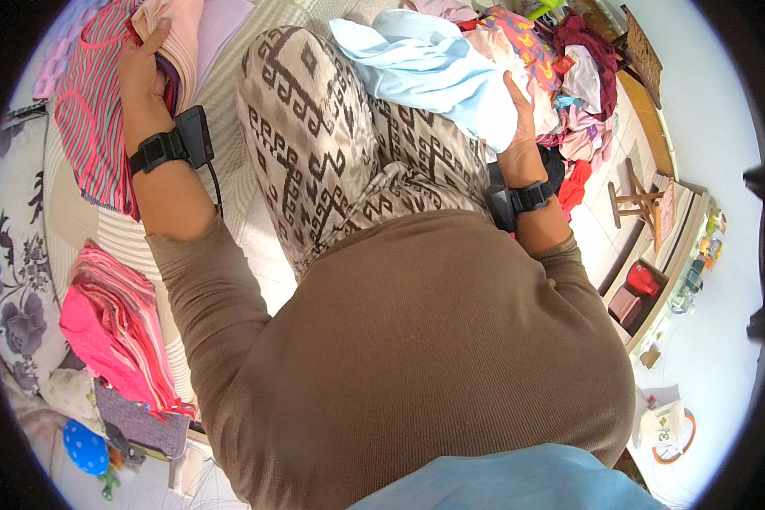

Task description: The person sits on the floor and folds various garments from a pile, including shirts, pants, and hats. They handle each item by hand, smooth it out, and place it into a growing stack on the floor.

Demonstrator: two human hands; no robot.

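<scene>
At the upper left, my left hand (145, 73) grips the edge of a stack of folded clothes (182, 44). Its thumb lies over a peach layer, and the other fingers are mostly hidden. Beside that hand, a pink and grey striped garment (95, 121) is spread on the ribbed seat cover. A light blue garment (421, 70) drapes loosely across my knees. My right hand (521, 124) holds its near edge, thumb showing and fingers largely behind the cloth. Dark devices are strapped to both wrists.
A loose heap of mixed clothes (570, 89) lies beyond my right hand. Folded pink and red clothes (118, 325) are stacked near my left elbow. On the right are a wooden folding stool (644, 197) and a shelf unit (666, 274). A blue dotted ball (86, 446) sits lower left.
</scene>
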